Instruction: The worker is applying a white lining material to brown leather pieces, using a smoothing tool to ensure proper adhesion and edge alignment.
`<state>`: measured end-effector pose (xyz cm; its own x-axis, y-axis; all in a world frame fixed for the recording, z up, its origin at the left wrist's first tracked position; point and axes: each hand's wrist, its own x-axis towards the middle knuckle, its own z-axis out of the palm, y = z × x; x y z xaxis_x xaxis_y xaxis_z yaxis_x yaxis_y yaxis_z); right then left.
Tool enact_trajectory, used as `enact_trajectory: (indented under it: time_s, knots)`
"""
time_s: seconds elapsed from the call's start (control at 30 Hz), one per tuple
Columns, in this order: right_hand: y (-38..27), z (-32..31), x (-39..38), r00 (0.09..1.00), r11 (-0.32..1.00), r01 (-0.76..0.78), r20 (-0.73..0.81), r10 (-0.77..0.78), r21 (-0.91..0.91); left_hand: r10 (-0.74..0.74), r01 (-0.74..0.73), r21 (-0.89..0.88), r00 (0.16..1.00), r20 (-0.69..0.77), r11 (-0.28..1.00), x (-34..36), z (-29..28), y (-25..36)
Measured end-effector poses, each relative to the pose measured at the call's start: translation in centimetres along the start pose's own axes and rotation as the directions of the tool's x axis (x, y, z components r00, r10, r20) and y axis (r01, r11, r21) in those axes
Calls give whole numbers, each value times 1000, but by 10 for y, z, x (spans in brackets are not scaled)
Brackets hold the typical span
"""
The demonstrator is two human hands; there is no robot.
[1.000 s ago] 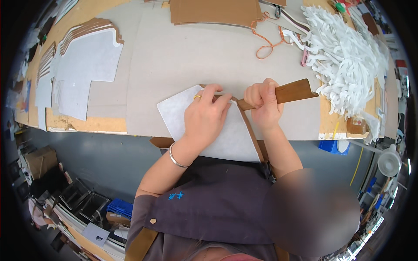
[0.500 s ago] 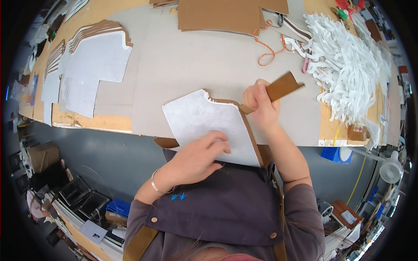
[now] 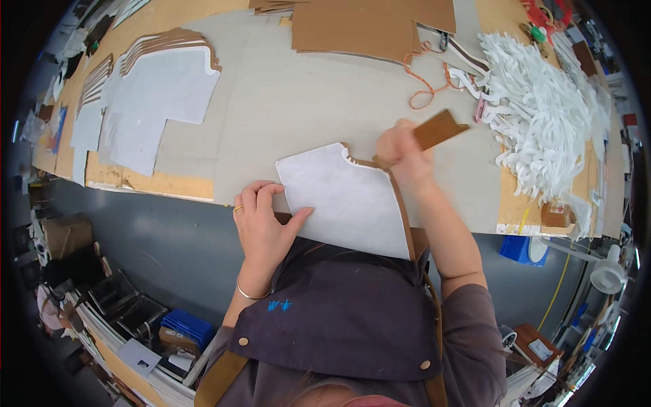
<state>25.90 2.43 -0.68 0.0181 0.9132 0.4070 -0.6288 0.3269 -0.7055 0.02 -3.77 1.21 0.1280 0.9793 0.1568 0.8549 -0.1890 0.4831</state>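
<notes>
Both hands grip the same white panel (image 3: 349, 203), a flat sheet with a thin brown edge along its right side. It lies partly on the tabletop (image 3: 298, 102) and partly over the near edge, above the person's dark apron (image 3: 339, 319). The left hand (image 3: 261, 224) is not clenched: its fingers spread flat and the thumb presses on the lower left side of the panel. The right hand (image 3: 403, 152) is closed on the upper right corner of the panel, where the brown edge starts, and it also holds a brown strip (image 3: 439, 129) that sticks out to the upper right (I cannot tell if the strip is joined to the edge).

On the tabletop, far to the left, lie stacks of similar white panels (image 3: 159, 95) with brown borders. At the far side lies a large brown sheet (image 3: 366, 24), and to the right a big heap of white strips (image 3: 542, 122). Between them an orange cord (image 3: 424, 85) curls on the surface. Smaller still, a thin bracelet (image 3: 247, 295) sits on the left wrist.
</notes>
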Motion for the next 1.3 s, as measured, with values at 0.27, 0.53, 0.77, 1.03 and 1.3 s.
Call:
enact_trajectory:
  time_s: [0.27,0.53,0.77,1.03,1.3]
  knots:
    - [-64,-22,-19,913,595,-371,-398,93,-713,47,-24,-153,989,143,988,-1,-3,-5]
    - [-102,-48,-43,941,-49,-303,-290,-174,-952,155,-329,75,221,-963,941,42,-189,-9]
    - [-74,-10,-45,881,728,-461,-357,310,-507,594,-631,-48,750,-290,774,33,-136,87]
    - [-48,-25,-55,834,607,-546,-447,325,-578,535,-427,-402,818,210,810,17,-37,54]
    - [-46,-8,-40,933,350,-223,-94,349,-910,-361,377,89,919,-160,922,30,-60,-96]
